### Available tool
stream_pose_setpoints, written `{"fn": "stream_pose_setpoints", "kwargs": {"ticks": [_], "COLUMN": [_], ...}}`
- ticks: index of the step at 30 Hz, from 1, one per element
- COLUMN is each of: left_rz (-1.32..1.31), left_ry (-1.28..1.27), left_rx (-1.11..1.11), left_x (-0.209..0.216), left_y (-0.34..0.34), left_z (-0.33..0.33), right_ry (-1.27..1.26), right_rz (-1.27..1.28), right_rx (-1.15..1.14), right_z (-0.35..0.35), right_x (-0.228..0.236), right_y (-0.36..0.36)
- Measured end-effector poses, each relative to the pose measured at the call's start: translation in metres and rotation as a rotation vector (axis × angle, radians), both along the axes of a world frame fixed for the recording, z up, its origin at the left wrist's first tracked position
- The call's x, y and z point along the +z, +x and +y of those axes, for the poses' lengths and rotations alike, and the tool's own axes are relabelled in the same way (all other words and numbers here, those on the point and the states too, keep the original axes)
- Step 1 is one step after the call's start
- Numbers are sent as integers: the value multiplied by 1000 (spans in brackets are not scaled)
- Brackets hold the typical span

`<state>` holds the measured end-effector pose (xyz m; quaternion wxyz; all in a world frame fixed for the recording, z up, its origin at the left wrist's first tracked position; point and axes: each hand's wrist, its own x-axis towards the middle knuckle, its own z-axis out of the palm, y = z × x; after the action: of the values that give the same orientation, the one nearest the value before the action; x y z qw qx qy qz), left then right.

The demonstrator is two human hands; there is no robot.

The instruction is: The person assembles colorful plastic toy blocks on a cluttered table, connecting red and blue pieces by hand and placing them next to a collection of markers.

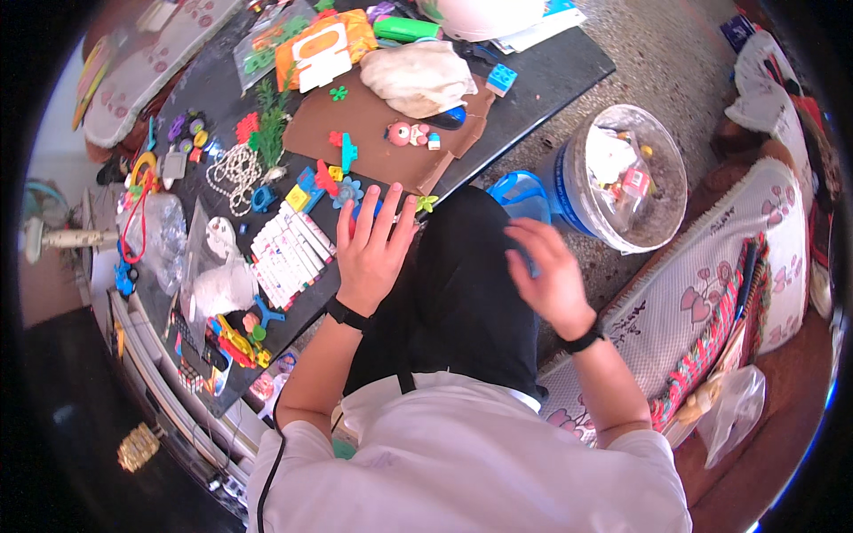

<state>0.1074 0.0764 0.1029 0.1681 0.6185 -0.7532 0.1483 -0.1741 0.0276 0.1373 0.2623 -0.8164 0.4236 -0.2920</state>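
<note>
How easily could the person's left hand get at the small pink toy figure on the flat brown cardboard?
Probably quite easily, yes: the left hand looks open, its way over the flat brown cardboard seems free, and nothing covers the small pink toy figure.

1. White seat cover (653, 289), lower right of the frame: a line of dark, script-like lettering runs beside the printed hearts; its words are unclear.
2. Clear bottle (636, 183), right of the upper centre: a red label with pale marks, too small to read.
3. Row of white sticks (289, 253), left of centre: small coloured printed marks, illegible.
4. Dark blue packet (737, 33), upper right: pale printing, blurred.
5. Papers (544, 28), top edge, right of centre: blue and white print, unreadable.
</note>
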Motion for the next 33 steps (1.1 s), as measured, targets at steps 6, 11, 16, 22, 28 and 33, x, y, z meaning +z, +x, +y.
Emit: {"fn": "stream_pose_setpoints", "kwargs": {"ticks": [6,11,16,22,28,33], "left_rz": [-5,-42,41,94,166,153], "left_ry": [-42,-69,9,65,133,129], "left_rx": [143,209,268,252,222,222], "left_x": [-4,-12,-6,-2,-6,-7], "left_y": [0,-2,-3,1,3,3], "left_z": [7,7,4,0,1,0], "right_ry": [-124,-150,-183,-144,-81,155], "right_rz": [84,106,108,42,51,-112], "right_rx": [338,432,467,566,580,501], "right_z": [-43,-57,-62,-80,-90,-91], "right_x": [-3,-15,-22,-25,-22,-7], "right_y": [74,98,112,119,124,129]}}
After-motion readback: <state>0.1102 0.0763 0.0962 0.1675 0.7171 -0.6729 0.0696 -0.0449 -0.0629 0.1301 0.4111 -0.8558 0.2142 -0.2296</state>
